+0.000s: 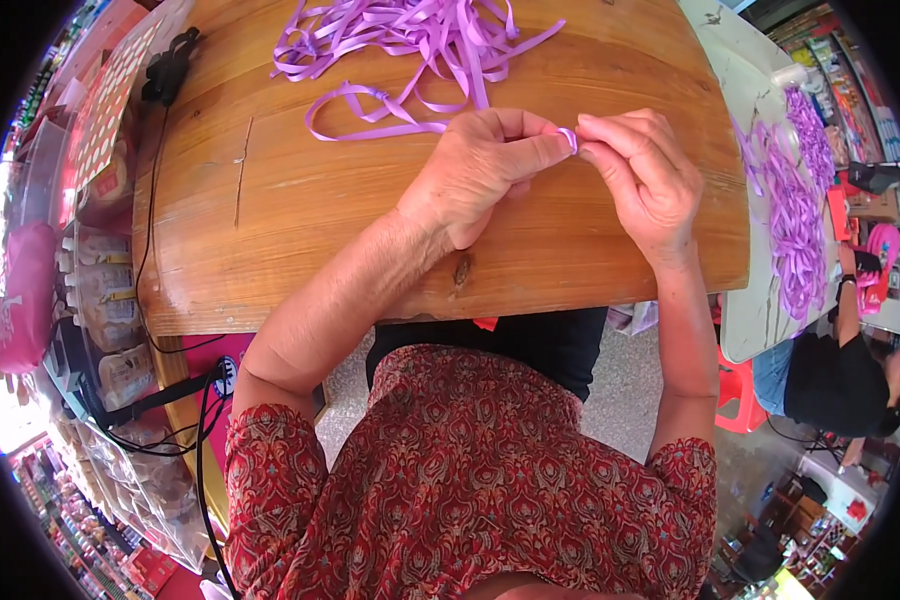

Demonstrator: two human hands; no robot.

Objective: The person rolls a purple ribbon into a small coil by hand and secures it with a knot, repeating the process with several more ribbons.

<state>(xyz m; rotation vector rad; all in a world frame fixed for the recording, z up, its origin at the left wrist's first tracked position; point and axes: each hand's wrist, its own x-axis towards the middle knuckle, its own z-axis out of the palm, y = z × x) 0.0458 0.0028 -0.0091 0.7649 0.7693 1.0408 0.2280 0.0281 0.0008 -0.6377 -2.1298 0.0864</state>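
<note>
Both my hands meet over the wooden table (350,240) around a purple ribbon (568,138). My left hand (480,165) is closed, pinching the ribbon between thumb and forefinger so that a small loop stands out at the fingertips. Against that loop, my right hand (645,175) pinches the ribbon with thumb and forefinger. From my left hand the ribbon runs back to a loose purple ribbon loop (370,132) on the wood. Beyond it lies a tangled pile of purple ribbons (420,40). My fingers hide part of the ribbon.
A thin twisted wire-like piece (241,175) lies on the table's left. To the right, a white table (745,320) carries more purple ribbons (798,240). Plastic containers (105,290) and a black cable (153,220) line the left edge. Another person (840,375) sits at the far right.
</note>
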